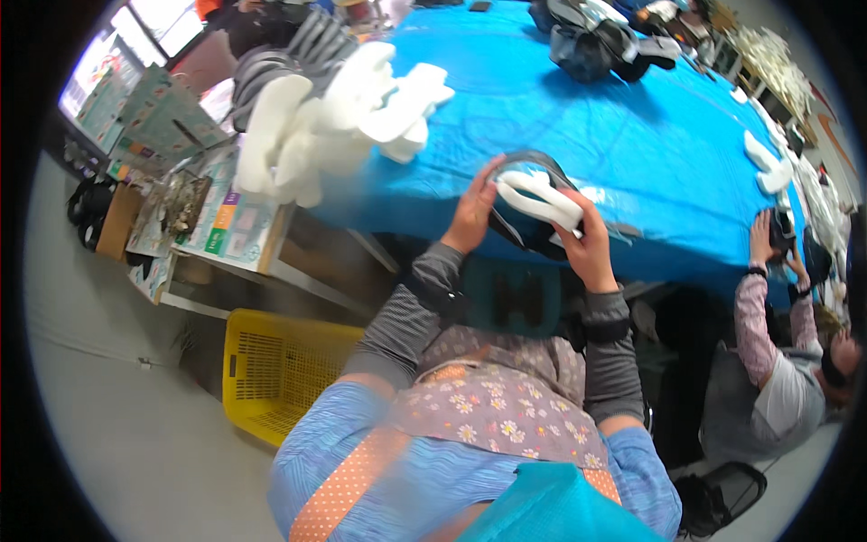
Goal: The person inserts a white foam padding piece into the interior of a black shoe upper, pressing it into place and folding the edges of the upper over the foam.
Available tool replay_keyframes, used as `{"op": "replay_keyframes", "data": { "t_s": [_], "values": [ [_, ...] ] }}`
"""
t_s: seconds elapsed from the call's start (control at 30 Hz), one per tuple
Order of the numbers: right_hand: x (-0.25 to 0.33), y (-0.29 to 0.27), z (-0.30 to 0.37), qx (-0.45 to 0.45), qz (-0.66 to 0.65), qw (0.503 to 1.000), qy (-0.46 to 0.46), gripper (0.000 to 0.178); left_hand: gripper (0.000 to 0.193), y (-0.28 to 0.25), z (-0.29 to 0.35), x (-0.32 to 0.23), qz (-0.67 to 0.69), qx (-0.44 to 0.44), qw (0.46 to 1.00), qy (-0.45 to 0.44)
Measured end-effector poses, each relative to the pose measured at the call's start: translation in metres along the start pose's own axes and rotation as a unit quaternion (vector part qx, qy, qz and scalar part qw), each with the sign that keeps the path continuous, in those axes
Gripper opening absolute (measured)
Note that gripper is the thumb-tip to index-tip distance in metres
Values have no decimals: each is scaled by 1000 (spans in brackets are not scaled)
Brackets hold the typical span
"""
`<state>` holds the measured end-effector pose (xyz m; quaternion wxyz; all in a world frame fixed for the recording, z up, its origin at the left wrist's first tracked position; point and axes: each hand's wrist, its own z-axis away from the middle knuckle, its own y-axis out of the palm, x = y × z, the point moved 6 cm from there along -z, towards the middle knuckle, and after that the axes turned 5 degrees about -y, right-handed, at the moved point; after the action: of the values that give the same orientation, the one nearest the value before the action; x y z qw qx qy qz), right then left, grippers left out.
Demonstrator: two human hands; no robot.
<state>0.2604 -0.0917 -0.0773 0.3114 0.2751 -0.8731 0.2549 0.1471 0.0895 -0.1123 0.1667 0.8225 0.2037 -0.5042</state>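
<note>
in the head view, a room with a grey floor point(135, 397) is mostly taken up by a large table point(506, 99) covered in bright blue sheeting. at its left side, white foam pads point(348, 117) are heaped in front of grey curved pieces point(312, 54); dark bundled items point(596, 50) are laid at the far side. a yellow basket point(284, 361) is set on the floor at the left.

a dark curved shell point(551, 163) with a looped white foam piece point(533, 199) inside it is held up at the near edge of the table, between both hands. its left edge is gripped by the left hand point(471, 212), closed narrowly around it. the right end of the foam piece is pinched by the right hand point(589, 239); whether the shell is also gripped there cannot be told. at the far right, a dark item point(782, 233) is handled by a co-worker point(781, 388).
</note>
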Motion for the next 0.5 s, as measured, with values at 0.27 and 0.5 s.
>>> {"op": "replay_keyframes", "data": {
  "t_s": [0.27,0.5],
  "values": [
    [9,-1,-3,7,94,994,-48,45,50,5,0,-10,-42,-4,999,14],
    [21,3,-1,-22,110,992,-60,44,48,8,5,-11,-51,-9,999,14]
  ]
}}
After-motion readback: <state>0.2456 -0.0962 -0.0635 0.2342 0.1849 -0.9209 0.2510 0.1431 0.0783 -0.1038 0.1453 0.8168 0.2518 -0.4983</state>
